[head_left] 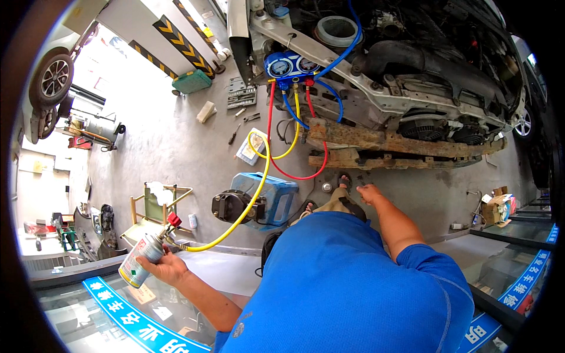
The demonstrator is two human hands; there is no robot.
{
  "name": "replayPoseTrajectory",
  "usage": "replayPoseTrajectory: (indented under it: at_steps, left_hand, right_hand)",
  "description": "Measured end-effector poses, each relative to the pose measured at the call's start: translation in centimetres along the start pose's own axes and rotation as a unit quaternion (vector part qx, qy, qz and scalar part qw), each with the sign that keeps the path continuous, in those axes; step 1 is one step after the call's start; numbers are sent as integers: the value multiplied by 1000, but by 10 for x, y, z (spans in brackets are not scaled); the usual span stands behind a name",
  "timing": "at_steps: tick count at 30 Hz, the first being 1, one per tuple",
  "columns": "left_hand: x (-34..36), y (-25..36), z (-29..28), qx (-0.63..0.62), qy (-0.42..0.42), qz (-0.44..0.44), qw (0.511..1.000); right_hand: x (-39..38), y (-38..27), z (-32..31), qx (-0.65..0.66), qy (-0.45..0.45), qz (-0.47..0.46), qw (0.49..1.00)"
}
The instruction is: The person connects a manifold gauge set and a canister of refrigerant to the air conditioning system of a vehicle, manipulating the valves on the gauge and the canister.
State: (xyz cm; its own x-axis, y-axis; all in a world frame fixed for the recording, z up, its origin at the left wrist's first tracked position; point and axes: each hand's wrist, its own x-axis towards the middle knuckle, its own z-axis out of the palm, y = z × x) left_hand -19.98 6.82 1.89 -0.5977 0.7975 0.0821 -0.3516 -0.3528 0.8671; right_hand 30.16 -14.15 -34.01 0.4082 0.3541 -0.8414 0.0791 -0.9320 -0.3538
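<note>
At the lower left my left hand grips an aerosol-style can, tilted, with a brass tap valve and red knob on top. A yellow hose joins that valve and loops up to a blue manifold gauge set, which hangs on the car's front frame with red and blue hoses. My right hand is low by my right side, fingers loosely apart, with nothing visible in it. A black-topped pump with a blue case stands beside my legs. A small round can is near my foot.
The car's opened engine bay and rusty beam fill the upper right. Tools, a plastic box, a green case and a folding chair are on the floor. Cardboard boxes sit at the right.
</note>
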Motion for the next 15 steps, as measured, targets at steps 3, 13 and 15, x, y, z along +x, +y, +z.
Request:
replayPoseTrajectory:
  at_steps: [3,13,15]
  left_hand:
    - [0,1,1,3,2,3,1000]
    - [5,-1,-4,10,22,2,1000]
    - [5,-1,-4,9,20,2,1000]
  right_hand:
    - [5,3,3,37,-6,-11,999]
    - [17,8,11,41,20,-25,999]
    - [14,7,12,62,18,-26,998]
